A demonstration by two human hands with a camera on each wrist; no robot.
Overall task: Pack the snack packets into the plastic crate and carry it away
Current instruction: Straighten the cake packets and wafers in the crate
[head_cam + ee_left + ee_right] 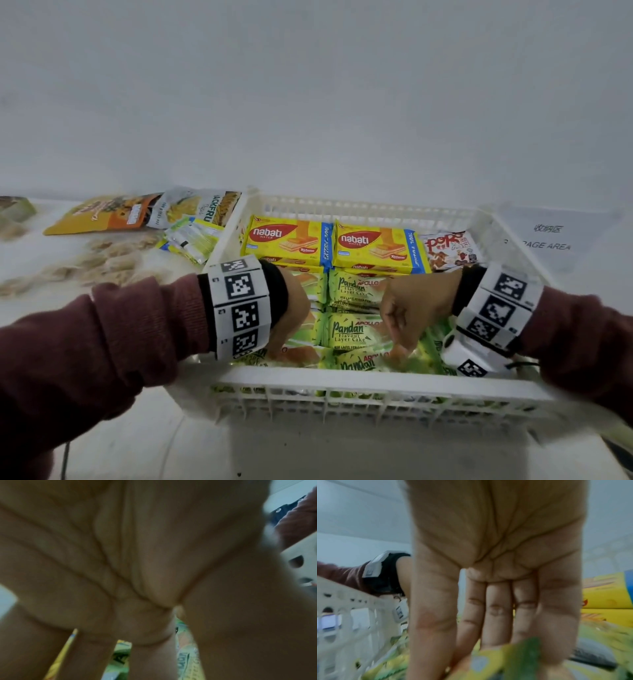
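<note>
The white plastic crate (376,378) stands in front of me on the table. At its back lie two yellow nabati wafer packs (287,240) and a red-and-white Pops packet (450,250). Several green pandan cake packets (356,330) fill the front. Both hands reach down into it. My left hand (284,339) is at the left side, its fingers (150,655) straight and spread over the pandan packets (187,660). My right hand (400,339) is in the middle. Its fingers (496,615) point straight down, and the tips are hidden behind a pandan packet's edge (513,655).
Outside the crate, at the back left of the table, lie a jackfruit chips bag (202,205), an orange-yellow bag (109,214) and small green-white packets (191,240). A paper sign (551,236) lies to the right. A white wall stands close behind.
</note>
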